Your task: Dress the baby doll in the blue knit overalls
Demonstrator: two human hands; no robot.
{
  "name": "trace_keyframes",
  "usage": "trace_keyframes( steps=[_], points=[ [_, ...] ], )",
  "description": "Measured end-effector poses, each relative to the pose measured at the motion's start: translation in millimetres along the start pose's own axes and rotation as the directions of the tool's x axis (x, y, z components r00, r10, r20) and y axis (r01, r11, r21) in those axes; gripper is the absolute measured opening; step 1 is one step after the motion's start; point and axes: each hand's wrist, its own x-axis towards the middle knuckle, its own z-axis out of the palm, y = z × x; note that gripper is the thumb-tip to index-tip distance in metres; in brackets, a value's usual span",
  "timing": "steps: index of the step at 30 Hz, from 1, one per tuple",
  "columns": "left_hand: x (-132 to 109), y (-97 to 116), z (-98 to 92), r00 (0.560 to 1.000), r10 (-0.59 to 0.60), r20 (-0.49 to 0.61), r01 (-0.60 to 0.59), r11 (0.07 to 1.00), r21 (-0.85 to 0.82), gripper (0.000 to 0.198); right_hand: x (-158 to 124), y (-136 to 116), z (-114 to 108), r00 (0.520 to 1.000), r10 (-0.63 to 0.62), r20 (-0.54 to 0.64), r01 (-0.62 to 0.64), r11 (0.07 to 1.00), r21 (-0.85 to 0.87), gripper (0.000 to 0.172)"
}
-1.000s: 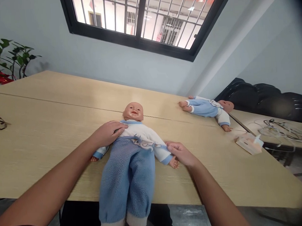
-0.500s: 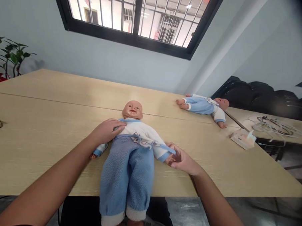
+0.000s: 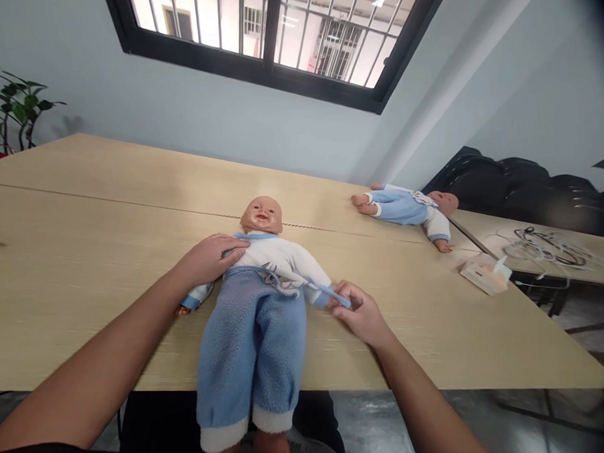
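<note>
A baby doll point(image 3: 255, 335) in a white top and blue fleece trousers lies face up, its legs reaching over the table's near edge. My left hand point(image 3: 216, 257) is closed around the doll's shoulder and upper arm at one side of the chest. A blue fabric strap point(image 3: 317, 289) runs from the front of the doll's waist out across its sleeve. Its free end is pinched between the thumb and fingers of my right hand point(image 3: 362, 314), just beside the doll's hand. Part of the doll's other sleeve is hidden behind my left wrist.
A second doll point(image 3: 406, 206) in similar clothes lies at the far right of the wooden table point(image 3: 106, 228). A tissue box point(image 3: 484, 275) sits near the right edge. Tangled cables point(image 3: 553, 249) lie on a farther surface. A potted plant point(image 3: 16, 105) stands at the far left.
My right hand has shifted slightly up and now pinches the strap's end more visibly, with the doll's hand less covered. The left hand stays on the shoulder. The view has shifted a little.
</note>
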Motion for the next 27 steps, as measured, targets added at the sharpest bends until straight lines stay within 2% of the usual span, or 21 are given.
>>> trace_keyframes(
  steps=[3,9,12,15,19,23,25,27],
  points=[
    [0,1,-0.1,1.000,-0.006,-0.007,0.006,1.000,0.008,0.049,3,-2,-1,0.992,-0.023,-0.125,0.006,0.991,-0.137,0.039],
    [1,5,-1.9,0.999,-0.026,-0.029,0.027,0.999,0.041,0.048,7,2,-1,0.970,-0.073,-0.233,-0.048,0.877,-0.477,0.037],
    [1,10,-0.2,0.999,-0.041,-0.036,0.044,0.995,0.093,0.051,8,6,1,0.967,-0.120,-0.227,-0.038,0.809,-0.587,0.037],
    [4,17,5.6,0.998,-0.039,-0.053,0.048,0.982,0.181,0.056,9,5,3,0.978,-0.090,-0.187,-0.059,0.742,-0.668,0.038],
    [15,27,15.3,0.995,-0.041,-0.088,0.062,0.965,0.255,0.057,9,0,5,0.987,-0.019,-0.160,-0.098,0.713,-0.694,0.037],
    [31,33,22.9,0.987,-0.067,-0.146,0.106,0.957,0.272,0.053,3,-5,9,0.981,0.006,-0.195,-0.124,0.793,-0.596,0.026],
    [40,34,26.7,0.983,-0.088,-0.164,0.132,0.950,0.284,0.053,-3,-9,10,0.986,-0.037,-0.161,-0.056,0.842,-0.537,0.027],
    [49,35,30.8,0.976,-0.120,-0.184,0.169,0.945,0.281,0.054,-11,-12,11,0.993,-0.108,-0.052,0.070,0.873,-0.483,0.029]
  ],
)
